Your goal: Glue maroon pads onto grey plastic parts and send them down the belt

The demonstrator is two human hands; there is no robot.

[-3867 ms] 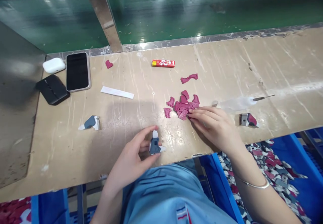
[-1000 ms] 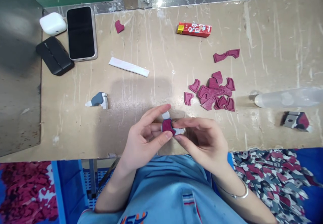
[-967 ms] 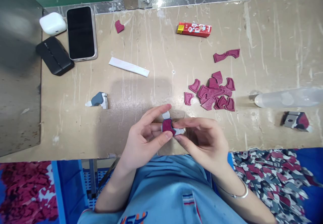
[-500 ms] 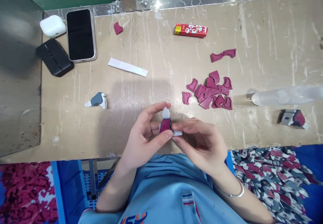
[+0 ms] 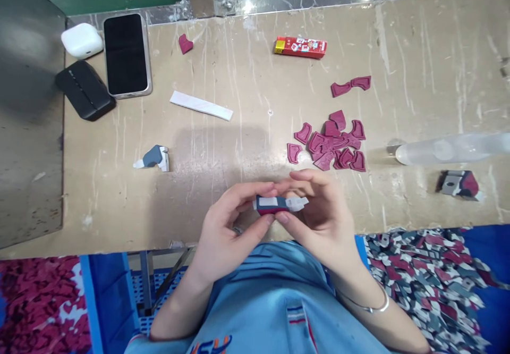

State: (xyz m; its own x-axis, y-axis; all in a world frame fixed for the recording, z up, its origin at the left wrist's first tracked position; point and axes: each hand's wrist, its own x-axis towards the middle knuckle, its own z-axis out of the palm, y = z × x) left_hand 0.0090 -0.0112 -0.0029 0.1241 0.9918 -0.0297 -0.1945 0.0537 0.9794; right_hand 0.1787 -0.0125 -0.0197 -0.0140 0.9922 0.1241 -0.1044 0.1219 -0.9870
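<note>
Between both hands, over the front of the table, is a small plastic part (image 5: 274, 203) in dark blue, white and maroon, with a pale tip pointing right. My left hand (image 5: 233, 218) pinches its left end between thumb and fingers. The thumb and fingers of my right hand (image 5: 322, 218) close on its middle and right side. Beyond the right hand lies a loose pile of maroon plastic pieces (image 5: 332, 144). A similar grey-blue and white part (image 5: 153, 158) rests on the table to the left. Another assembled part (image 5: 461, 184) sits at the far right.
At the back left are a phone (image 5: 126, 55), a white case (image 5: 82, 41) and a black box-shaped device (image 5: 85, 90). A white strip (image 5: 201, 105), a red packet (image 5: 300, 47) and a translucent bottle (image 5: 450, 149) lie about. Blue bins (image 5: 107, 295) of pieces stand below the table edge.
The part in my hands has turned from upright, tip away from me, to lying sideways with its tip to the right. My right hand has shifted its grip along it.
</note>
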